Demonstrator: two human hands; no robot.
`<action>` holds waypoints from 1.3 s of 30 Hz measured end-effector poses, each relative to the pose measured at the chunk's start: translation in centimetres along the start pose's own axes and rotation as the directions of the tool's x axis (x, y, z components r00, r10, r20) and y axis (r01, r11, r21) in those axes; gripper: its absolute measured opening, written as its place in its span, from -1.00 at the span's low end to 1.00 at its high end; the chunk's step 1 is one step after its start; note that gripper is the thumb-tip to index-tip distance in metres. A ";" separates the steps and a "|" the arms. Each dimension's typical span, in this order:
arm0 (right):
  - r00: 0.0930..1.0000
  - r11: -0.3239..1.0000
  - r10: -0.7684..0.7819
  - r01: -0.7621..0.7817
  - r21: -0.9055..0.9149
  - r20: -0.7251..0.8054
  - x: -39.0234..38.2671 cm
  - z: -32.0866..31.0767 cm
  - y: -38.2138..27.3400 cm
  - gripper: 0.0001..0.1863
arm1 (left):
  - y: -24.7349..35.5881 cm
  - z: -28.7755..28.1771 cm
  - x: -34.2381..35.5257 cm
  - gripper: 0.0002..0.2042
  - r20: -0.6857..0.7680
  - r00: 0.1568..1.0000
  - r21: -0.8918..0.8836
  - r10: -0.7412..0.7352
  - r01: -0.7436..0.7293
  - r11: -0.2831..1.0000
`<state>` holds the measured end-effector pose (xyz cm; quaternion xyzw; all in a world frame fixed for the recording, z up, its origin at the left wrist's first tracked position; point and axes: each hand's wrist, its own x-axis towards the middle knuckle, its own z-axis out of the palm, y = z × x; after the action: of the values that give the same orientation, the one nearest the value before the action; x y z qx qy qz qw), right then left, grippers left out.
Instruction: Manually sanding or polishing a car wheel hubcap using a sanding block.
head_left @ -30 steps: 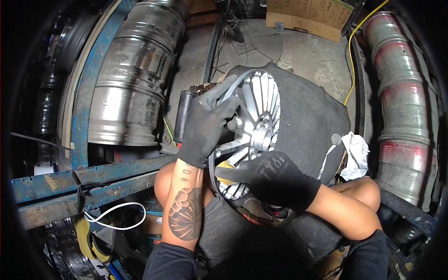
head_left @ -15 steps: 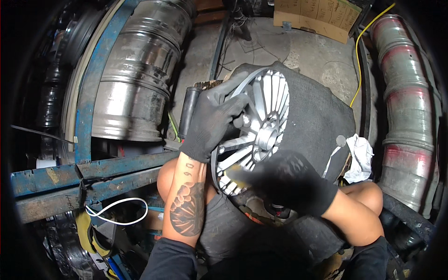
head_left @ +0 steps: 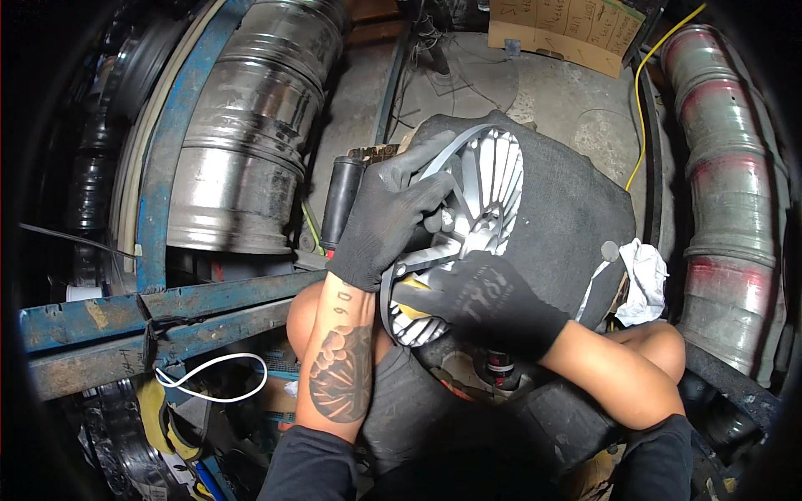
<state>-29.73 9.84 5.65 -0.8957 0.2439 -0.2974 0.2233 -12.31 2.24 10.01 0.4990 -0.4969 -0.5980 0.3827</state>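
Observation:
A silver multi-spoke wheel face (head_left: 499, 171) stands tilted on a dark, cloth-covered support. In a black glove, my left hand (head_left: 386, 204) grips its rim at the left, fingers curled over the edge and thumb toward the spokes. My right hand (head_left: 501, 305), also gloved in black, presses a yellow piece of what looks like sandpaper (head_left: 413, 299) against the lower spokes. The fingers are closed around that piece. Part of the wheel's hub and lower right side are hidden behind this hand.
Dark cloth (head_left: 568, 200) covers the support. Polished wheel barrels (head_left: 238, 167) lie stacked at left behind a blue metal frame (head_left: 92, 317); dull barrels (head_left: 727, 200) line the right. A white rag (head_left: 642, 284), a yellow cable (head_left: 642, 108) and a black cylinder (head_left: 342, 196) are nearby.
My right hand has moved slightly up and left across the lower spokes and is sharper now. The wheel has shifted slightly, with my left hand still on its rim.

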 end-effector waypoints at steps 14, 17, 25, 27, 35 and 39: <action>0.989 0.899 0.127 -0.082 0.430 -0.078 -3.7 0.8 -0.2 -0.48 | 0.3 -0.1 0.0 -0.50 0.086 0.992 -0.013 -0.093 0.095 0.995; 0.981 0.983 0.183 -0.183 -0.003 0.069 -1.4 -0.5 -0.6 -0.49 | 0.6 -0.3 -0.5 -0.49 0.084 0.994 0.012 -0.065 0.064 0.998; 0.999 0.955 0.019 -0.032 -0.296 -0.045 -0.7 1.8 -1.2 -0.62 | 0.8 0.0 -0.3 -0.48 0.052 0.994 0.028 -0.095 0.093 0.995; 0.996 0.968 0.084 -0.087 -0.235 -0.023 -0.2 2.0 -1.6 -0.49 | 0.7 0.1 -0.2 -0.48 0.081 0.992 -0.054 -0.098 0.103 0.993; 0.944 0.957 0.276 -0.287 0.041 0.181 0.8 1.4 -1.6 -0.70 | 0.6 -0.5 0.1 -0.48 0.085 0.988 -0.048 -0.131 0.135 0.990; 0.995 0.993 0.098 -0.098 -0.061 0.002 -2.2 2.6 -1.4 -0.69 | 0.3 -0.6 0.0 -0.48 0.107 0.987 -0.008 -0.119 0.121 0.993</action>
<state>-29.18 12.79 3.62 -0.8898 0.2958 -0.2761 0.2111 -11.70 2.08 10.34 0.4929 -0.4812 -0.6492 0.3227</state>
